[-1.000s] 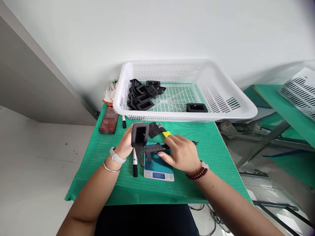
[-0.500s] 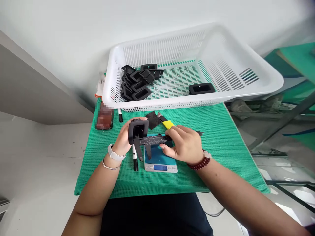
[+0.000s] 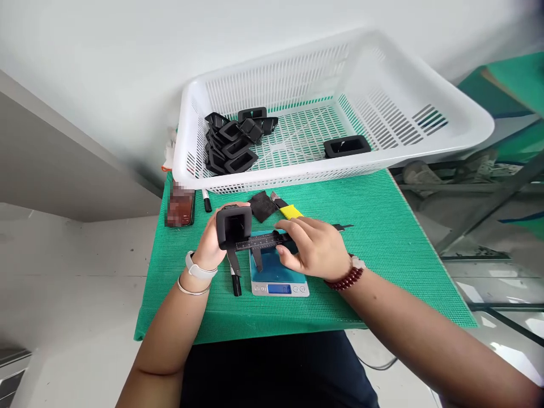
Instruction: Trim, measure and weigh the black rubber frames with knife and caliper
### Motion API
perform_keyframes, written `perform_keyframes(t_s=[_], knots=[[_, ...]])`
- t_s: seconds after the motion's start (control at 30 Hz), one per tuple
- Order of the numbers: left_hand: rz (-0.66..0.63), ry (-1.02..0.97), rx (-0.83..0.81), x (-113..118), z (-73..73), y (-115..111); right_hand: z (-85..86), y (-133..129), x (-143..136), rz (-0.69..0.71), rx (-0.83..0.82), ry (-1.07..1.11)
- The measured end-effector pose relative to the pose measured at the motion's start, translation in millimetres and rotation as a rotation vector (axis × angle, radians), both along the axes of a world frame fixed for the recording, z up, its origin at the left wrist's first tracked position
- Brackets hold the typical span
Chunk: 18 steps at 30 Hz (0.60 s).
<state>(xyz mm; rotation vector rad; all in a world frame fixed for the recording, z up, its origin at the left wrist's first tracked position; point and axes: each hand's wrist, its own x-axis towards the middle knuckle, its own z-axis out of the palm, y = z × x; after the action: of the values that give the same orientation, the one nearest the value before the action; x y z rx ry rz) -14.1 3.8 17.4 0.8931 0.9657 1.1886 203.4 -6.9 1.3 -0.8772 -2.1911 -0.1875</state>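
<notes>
My left hand (image 3: 209,242) grips a hollow black rectangular part (image 3: 220,229), its opening turned toward me. A dark vernier caliper (image 3: 259,242) is held in my right hand (image 3: 312,249), fingers closed around its beam. The caliper's left end is at the lower edge of the black part; its larger jaws point down, spread apart. Whether the small upper jaws sit inside the opening is hard to see. Below the caliper lies a small digital scale (image 3: 278,279) with a blue plate and lit display. A black-and-white marker (image 3: 237,285) rests left of the scale.
A white perforated basket (image 3: 272,182) stands behind, holding several black parts (image 3: 232,141) at left and another black part (image 3: 347,147) at right. A yellow-handled cutter (image 3: 290,212), a dark square piece (image 3: 263,206), a second marker (image 3: 207,201) and a phone (image 3: 182,209) lie on the green mat (image 3: 403,272).
The black part has shifted slightly left, its opening facing me more squarely. The caliper's left end now sits lower against it. My right hand still holds the caliper; the view has tilted a little.
</notes>
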Motion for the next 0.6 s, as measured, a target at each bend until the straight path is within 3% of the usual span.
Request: perform_keyframes(t_s=[0.6], knots=[[0.038, 0.078, 0.062, 0.9, 2.8, -3.1, 3.7, -2.2, -1.6, -0.003, 0.05, 0.017]])
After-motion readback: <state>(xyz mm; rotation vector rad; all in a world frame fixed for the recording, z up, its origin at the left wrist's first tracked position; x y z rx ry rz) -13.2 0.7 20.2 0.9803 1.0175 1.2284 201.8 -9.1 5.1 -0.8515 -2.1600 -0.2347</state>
